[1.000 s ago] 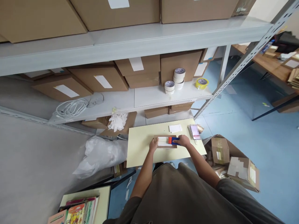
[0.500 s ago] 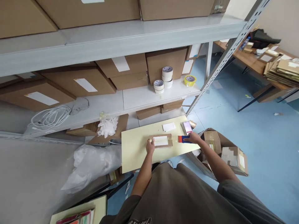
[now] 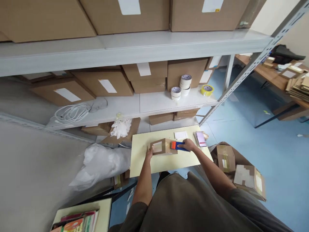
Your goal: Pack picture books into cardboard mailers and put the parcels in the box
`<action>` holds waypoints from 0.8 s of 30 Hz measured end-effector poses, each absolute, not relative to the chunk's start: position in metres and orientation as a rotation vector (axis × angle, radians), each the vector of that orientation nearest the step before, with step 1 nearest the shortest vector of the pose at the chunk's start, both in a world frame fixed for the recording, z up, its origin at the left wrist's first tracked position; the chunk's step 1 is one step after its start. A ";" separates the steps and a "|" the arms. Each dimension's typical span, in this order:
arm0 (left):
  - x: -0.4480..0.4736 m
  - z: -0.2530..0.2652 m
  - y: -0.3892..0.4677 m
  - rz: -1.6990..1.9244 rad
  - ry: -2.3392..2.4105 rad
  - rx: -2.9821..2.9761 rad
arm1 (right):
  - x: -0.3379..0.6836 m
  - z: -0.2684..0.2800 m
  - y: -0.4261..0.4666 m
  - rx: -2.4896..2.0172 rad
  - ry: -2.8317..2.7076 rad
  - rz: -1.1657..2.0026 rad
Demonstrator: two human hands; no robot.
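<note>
Left hand (image 3: 149, 150): rests against the left end of a small cardboard box (image 3: 162, 146), fingers laid flat along its side; whether they curl under it cannot be told at this size

Right hand (image 3: 189, 145): closed around the blue handle of a tape dispenser (image 3: 177, 145), fingers wrapped over the grip

Tape dispenser: its orange-red head touches the right end of the box

Cardboard box: stands near the middle of the pale yellow table (image 3: 154, 164), closer to the far edge than the near one, tilted up so that a face with a white label looks toward the camera; it sits between the two hands

White slip (image 3: 181, 135): lies flat by the far edge of the table, just behind the dispenser

Phone (image 3: 201, 138): lies at the far right corner of the table, near the right hand but apart from it

Open carton (image 3: 225, 158): on the blue floor to the right of the table, holding smaller brown parcels

White plastic bag (image 3: 101, 164): bunched on the floor off the table's left edge

Shelf rack (image 3: 135, 48): stands behind the table, loaded with labelled brown cartons

Tape rolls (image 3: 181, 87): three white ones stacked on the middle shelf, with a yellow roll (image 3: 207, 90) just to their right

White cable (image 3: 71, 112): coiled at the left of that same shelf

Books (image 3: 77, 222): piled on a second table at the lower left
</note>
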State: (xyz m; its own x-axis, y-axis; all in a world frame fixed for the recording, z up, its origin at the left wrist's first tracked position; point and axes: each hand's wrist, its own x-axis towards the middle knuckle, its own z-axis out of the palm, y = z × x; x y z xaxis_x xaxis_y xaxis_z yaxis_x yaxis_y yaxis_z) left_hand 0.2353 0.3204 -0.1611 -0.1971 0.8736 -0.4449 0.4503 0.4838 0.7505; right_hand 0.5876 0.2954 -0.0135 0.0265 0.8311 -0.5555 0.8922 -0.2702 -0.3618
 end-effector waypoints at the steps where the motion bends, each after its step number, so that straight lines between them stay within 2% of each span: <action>1: 0.227 -0.155 0.323 0.579 1.888 1.103 | 0.569 -0.007 0.303 2.155 1.863 -1.078; 4: 0.210 -0.133 0.329 0.615 1.918 1.103 | 0.515 0.010 0.326 2.065 1.939 -1.017; 7: 0.205 -0.115 0.325 0.737 1.702 1.191 | 0.469 0.021 0.341 2.016 1.968 -0.957; 10: 0.207 -0.107 0.315 0.833 1.563 1.219 | 0.437 0.024 0.345 1.989 1.986 -0.924; 13: 0.209 -0.107 0.307 0.844 1.625 1.153 | 0.426 0.022 0.342 1.948 2.018 -0.910; 17: 0.232 -0.109 0.303 0.781 1.684 1.172 | 0.449 0.020 0.338 1.944 2.056 -0.865; 24: 0.342 -0.113 0.284 0.635 1.694 1.270 | 0.566 0.018 0.303 2.042 1.988 -0.913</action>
State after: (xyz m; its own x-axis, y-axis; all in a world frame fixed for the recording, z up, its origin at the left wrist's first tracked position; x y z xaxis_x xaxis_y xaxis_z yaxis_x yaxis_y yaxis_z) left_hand 0.3418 0.2839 -0.1130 -0.0702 0.9337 -0.3510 0.4727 0.3410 0.8126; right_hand 0.5659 0.3031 0.0176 -0.0626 0.8563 -0.5126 0.9468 -0.1115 -0.3019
